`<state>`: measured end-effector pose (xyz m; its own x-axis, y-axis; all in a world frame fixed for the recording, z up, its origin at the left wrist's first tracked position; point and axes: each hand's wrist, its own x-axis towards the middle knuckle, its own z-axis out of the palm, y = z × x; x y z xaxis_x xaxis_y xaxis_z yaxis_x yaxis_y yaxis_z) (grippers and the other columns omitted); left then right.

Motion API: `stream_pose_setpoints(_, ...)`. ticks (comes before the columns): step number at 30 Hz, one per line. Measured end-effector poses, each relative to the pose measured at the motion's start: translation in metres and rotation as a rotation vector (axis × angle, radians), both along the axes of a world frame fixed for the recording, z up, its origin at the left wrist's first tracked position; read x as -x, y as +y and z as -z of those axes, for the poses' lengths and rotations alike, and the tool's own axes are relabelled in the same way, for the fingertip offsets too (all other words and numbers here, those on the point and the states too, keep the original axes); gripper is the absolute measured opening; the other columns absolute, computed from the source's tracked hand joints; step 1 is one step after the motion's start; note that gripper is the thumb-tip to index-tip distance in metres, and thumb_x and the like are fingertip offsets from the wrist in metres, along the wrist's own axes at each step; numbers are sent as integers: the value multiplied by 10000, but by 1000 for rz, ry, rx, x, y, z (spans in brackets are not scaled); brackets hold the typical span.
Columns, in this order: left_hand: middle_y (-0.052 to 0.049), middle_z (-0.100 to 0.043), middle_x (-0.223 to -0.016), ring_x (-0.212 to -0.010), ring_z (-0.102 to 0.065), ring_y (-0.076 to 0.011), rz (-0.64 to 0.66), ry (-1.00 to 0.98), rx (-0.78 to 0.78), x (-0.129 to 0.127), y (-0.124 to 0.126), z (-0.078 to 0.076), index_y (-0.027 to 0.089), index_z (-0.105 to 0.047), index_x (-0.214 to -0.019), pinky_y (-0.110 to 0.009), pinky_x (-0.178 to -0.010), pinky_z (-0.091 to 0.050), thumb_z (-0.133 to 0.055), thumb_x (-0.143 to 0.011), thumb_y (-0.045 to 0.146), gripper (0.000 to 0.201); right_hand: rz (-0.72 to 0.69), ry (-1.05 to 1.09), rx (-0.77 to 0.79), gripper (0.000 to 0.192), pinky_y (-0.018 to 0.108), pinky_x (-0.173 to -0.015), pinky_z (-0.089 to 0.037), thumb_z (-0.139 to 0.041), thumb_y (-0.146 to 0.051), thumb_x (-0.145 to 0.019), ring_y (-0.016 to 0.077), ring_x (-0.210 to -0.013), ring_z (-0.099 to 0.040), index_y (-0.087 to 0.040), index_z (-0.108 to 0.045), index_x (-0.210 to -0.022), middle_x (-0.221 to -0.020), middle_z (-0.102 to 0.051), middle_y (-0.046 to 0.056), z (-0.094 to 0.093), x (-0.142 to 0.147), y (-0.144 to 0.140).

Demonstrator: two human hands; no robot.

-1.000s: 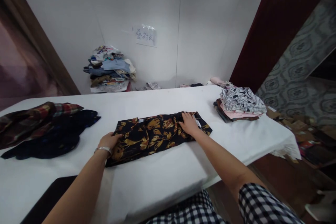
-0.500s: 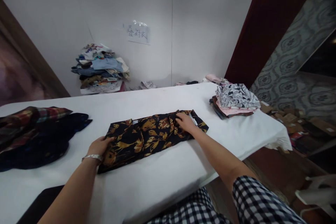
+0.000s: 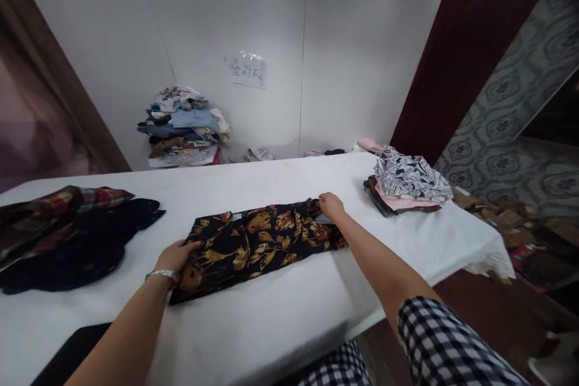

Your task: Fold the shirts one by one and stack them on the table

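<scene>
I am working on the black and gold floral garment (image 3: 257,241), which is lying folded into a long band near the middle of the white counter (image 3: 271,319), closer to its near edge than its far one. My left hand (image 3: 177,255) is resting flat on the band's left end, fingers spread loosely and pressing rather than gripping. My right hand (image 3: 332,205) is sitting at the band's far right corner with the fingers curled together on the fabric edge; whether they are pinching it I cannot tell. I am judging the cloth thin, light and limp, likely a little slippery, so folds may slide open unless held at the ends and corners, where I am placing both hands. A stack of folded garments (image 3: 409,184) is sitting toward the counter's right edge, apart from my right hand. Dark and plaid clothes (image 3: 67,232) are lying heaped at the left edge. A pile of clothes (image 3: 185,126) is standing beyond the far edge against the wall
</scene>
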<state>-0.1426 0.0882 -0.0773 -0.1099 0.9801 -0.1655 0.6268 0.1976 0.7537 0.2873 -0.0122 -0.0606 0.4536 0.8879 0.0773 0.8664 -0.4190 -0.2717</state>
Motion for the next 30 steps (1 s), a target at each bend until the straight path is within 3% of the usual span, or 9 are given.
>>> stream_pose_setpoints(3,-81,-701,-743,-764,-672,-298,-28,-61,55,0,1,3,192,-629,-796,-362,-669,-539,-689,-590,396,296,-95,-86,84,323,347,-903,-450,-498,-204,-829,264,-1092,-595,-206,-703,-1079,-1139,-669,136,-6,8,10)
stream_pose_setpoints(8,-83,-698,-729,-765,-673,-303,1,-64,57,2,3,5,186,-628,-789,-371,-675,-540,-677,-607,415,297,-220,-164,181,364,377,-904,-433,-555,-221,-792,260,-1095,-586,-290,-655,-1136,-1160,-667,77,-6,12,26)
stream_pose_setpoints(12,-76,-689,-694,-736,-669,-293,-8,-64,57,0,1,3,179,-627,-741,-365,-655,-538,-677,-607,381,247,-218,-201,212,379,381,-881,-427,-533,-176,-798,262,-1054,-603,-222,-615,-1165,-1136,-668,113,-4,10,30)
stream_pose_setpoints(17,-78,-691,-688,-683,-662,-269,-29,-117,86,-5,-7,-4,170,-640,-788,-351,-614,-527,-662,-652,364,237,-201,-278,150,341,373,-901,-400,-510,-159,-828,281,-1112,-548,-122,-573,-1161,-1166,-623,179,-6,7,21)
stream_pose_setpoints(27,-54,-684,-689,-709,-651,-260,5,-40,87,-1,-2,0,156,-648,-828,-326,-619,-508,-665,-645,398,304,-292,-314,80,278,335,-923,-387,-518,-198,-863,265,-1112,-499,-134,-597,-1122,-1147,-605,157,-6,-10,-6)
stream_pose_setpoints(30,-71,-693,-711,-715,-655,-270,2,-39,25,0,0,4,158,-648,-788,-339,-625,-516,-667,-627,403,294,-330,-301,81,259,329,-935,-384,-505,-183,-863,260,-1124,-498,-158,-638,-1084,-1113,-622,140,-6,-16,-10)
